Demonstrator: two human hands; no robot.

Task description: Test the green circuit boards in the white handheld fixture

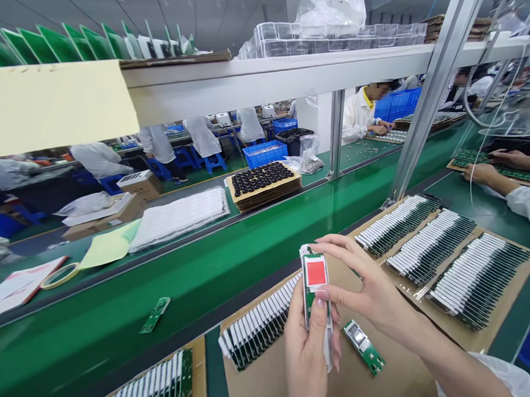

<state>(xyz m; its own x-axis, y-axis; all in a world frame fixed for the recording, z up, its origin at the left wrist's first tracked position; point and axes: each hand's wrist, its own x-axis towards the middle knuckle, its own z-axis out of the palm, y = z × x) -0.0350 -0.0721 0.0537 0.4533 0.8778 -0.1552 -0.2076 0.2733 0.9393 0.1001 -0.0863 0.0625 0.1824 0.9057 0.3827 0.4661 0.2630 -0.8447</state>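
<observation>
My left hand (309,344) is wrapped around a green circuit board (311,303) in a white housing, held upright over a cardboard sheet (257,394). A red square (316,273) on a white piece faces me near the board's top. With thumb and fingers, my right hand (355,276) grips the same board at its top and right side. Another green board (364,347) with a small display lies on the cardboard below my right hand. Behind my left hand, a row of white-and-green boards (258,326) leans on that cardboard.
Three rows of boards (465,289) fill cardboard at the right; more boards (146,388) stand lower left. A lone board (155,315) lies on the green surface. A metal post (437,89) and shelf (276,79) stand ahead. A co-worker's hands (481,175) are at the far right.
</observation>
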